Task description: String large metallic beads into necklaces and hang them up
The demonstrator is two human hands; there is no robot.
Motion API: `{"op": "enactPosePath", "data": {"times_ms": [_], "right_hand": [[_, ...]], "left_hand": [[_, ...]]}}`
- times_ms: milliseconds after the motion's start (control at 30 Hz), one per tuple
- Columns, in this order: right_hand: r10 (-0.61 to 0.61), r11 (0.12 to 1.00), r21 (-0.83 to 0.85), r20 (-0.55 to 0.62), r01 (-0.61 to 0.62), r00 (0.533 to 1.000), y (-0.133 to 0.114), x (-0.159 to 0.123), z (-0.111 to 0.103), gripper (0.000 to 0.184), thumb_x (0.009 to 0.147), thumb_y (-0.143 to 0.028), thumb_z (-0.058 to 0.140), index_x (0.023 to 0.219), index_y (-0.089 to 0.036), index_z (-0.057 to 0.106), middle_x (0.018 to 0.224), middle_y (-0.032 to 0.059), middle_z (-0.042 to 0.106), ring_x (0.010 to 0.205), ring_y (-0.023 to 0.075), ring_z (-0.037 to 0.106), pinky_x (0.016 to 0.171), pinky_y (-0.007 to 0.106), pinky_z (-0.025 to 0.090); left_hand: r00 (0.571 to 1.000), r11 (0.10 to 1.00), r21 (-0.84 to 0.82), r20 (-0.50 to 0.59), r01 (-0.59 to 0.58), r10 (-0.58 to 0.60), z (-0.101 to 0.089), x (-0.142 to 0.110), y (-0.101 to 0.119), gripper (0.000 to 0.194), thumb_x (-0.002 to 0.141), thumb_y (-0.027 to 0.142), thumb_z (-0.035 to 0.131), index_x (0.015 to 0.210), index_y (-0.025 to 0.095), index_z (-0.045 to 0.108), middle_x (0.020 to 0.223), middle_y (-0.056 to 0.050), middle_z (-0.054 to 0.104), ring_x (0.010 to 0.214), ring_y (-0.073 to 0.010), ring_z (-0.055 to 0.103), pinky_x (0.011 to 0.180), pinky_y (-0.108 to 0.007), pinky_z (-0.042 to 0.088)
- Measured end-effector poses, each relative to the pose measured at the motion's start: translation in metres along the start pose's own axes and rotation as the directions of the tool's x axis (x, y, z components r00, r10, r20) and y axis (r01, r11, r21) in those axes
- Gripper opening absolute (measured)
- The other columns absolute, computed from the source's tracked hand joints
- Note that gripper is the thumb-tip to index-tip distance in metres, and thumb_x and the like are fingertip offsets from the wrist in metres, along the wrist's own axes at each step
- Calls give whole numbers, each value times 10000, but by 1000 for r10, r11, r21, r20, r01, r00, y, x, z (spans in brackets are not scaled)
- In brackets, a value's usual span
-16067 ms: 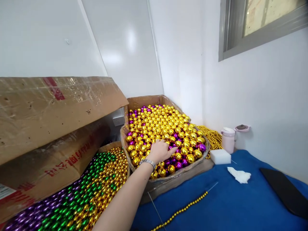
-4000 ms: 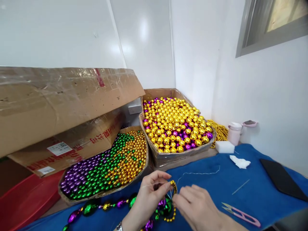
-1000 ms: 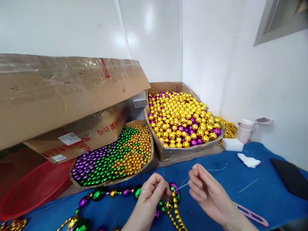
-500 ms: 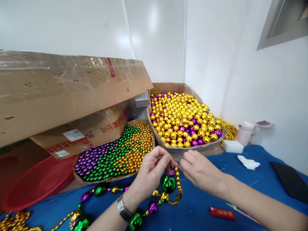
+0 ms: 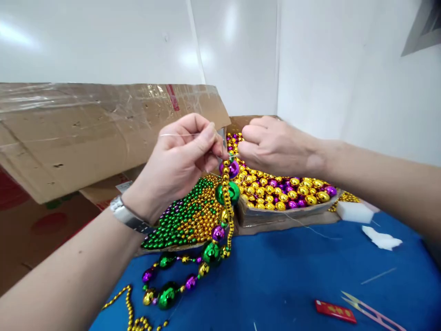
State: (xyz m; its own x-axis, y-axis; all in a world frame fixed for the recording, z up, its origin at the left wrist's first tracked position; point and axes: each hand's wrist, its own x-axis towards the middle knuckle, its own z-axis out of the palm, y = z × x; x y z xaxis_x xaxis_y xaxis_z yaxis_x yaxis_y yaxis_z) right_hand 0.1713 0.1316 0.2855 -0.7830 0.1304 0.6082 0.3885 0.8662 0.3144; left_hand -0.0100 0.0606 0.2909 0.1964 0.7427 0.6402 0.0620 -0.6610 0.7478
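Raised over the table, my left hand (image 5: 182,156) pinches a clear thread (image 5: 181,134) at the top of a bead necklace (image 5: 211,252). Large green, purple and gold shiny beads hang from that point, their lower loop lying on the blue cloth. A strand of small gold beads (image 5: 226,191) dangles beside them. My right hand (image 5: 275,145) is closed in a fist just to the right, a short stretch of thread running between the two hands. Its fingertips are turned away from view.
Behind stand a carton of gold and purple beads (image 5: 282,191) and a carton of smaller mixed beads (image 5: 193,216), under a large cardboard flap (image 5: 113,124). On the blue cloth (image 5: 268,276) lie thread snips (image 5: 370,310), a red packet (image 5: 335,311), white foam (image 5: 354,212) and crumpled tissue (image 5: 381,237).
Both hands have risen, lifting the upper necklace and the gold strand off the table. The view has shifted somewhat, so the snips show more fully.
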Motion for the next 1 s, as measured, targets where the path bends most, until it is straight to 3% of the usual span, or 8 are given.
{"op": "enactPosePath", "data": {"times_ms": [67,167,367,467,567,700,833,1000], "right_hand": [[-64,997,-28,33,65,997,-7,-6,9,377,946,-214,261,656,-157,496,722,-2,481,748,120,438,684,312,300],[-147,988,-20,123,150,981,-19,-24,30,368,932,-124,294,648,-166,524,660,2,493,673,117,417,638,306,302],[-139,990,61,184,130,973,-24,-50,51,309,925,-120,343,711,-175,559,711,26,520,680,139,400,634,324,287],[-139,987,113,225,116,964,-27,-65,65,252,897,-125,405,716,-175,573,690,28,529,659,144,385,602,319,272],[-100,983,177,249,57,963,-31,-80,78,235,889,-133,415,736,-176,588,697,31,543,662,148,394,603,317,279],[46,949,286,294,-134,955,-38,-91,81,217,861,-149,453,696,-168,594,688,35,548,670,148,423,608,309,302],[287,811,389,387,-437,876,-58,-104,75,187,827,-177,486,674,-152,592,636,17,522,574,119,413,528,274,300],[480,428,538,545,-726,687,-115,-124,85,390,953,-256,194,820,-180,553,487,-89,301,391,74,354,369,173,292]], "left_hand": [[1000,1000,23,24,19,-19,-3,-10,-7,161,886,205,530,732,163,502,617,30,566,535,-80,568,461,-178,354],[980,985,36,103,166,-169,-2,-30,-29,177,856,238,583,718,159,504,632,14,583,490,-65,492,463,-195,358],[980,985,43,106,167,-170,4,-48,-54,171,869,254,551,727,174,499,641,7,588,499,-85,485,480,-214,368],[947,957,139,162,256,-277,11,-58,-64,203,892,289,496,722,178,489,638,8,564,500,-94,476,463,-217,359],[925,937,240,222,253,-307,18,-70,-73,223,916,306,426,733,193,484,646,13,528,527,-109,468,485,-232,372],[916,877,468,293,113,-274,26,-80,-78,190,916,269,418,764,206,512,661,3,537,600,-136,481,552,-254,380],[923,817,576,330,-29,-200,36,-87,-86,172,912,210,410,786,201,528,685,-4,526,629,-144,466,578,-257,368],[945,832,554,251,40,-212,53,-100,-101,170,927,229,392,797,197,497,718,-14,538,660,-147,504,611,-255,389]]}}
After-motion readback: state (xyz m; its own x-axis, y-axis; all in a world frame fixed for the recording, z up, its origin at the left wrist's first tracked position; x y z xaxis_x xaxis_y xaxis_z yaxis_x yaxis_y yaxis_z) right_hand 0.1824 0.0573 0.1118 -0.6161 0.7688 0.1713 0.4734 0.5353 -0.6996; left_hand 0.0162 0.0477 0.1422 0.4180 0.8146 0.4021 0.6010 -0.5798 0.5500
